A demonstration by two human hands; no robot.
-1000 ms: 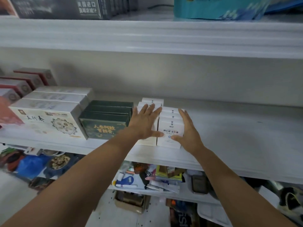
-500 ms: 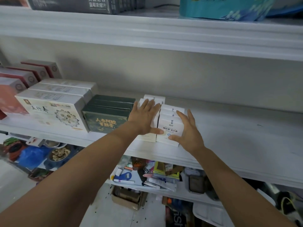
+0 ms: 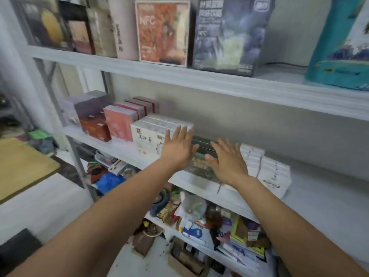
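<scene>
Our left hand (image 3: 178, 148) and right hand (image 3: 227, 161) are both spread flat, fingers straight and apart, holding nothing. They sit side by side at the centre of the frame, in front of the green boxes (image 3: 201, 156), which show in the gap between them. Blur keeps us from telling whether either palm touches them. The green boxes lie on the middle shelf (image 3: 329, 196). Just left of them, partly behind our left hand, stand the cream boxes (image 3: 149, 130). Just right, past our right hand, are the white boxes (image 3: 273, 172). Further left on that shelf we see pink boxes (image 3: 117, 124). Tall cartons (image 3: 162, 33) line the upper shelf (image 3: 219, 82) across the top.
</scene>
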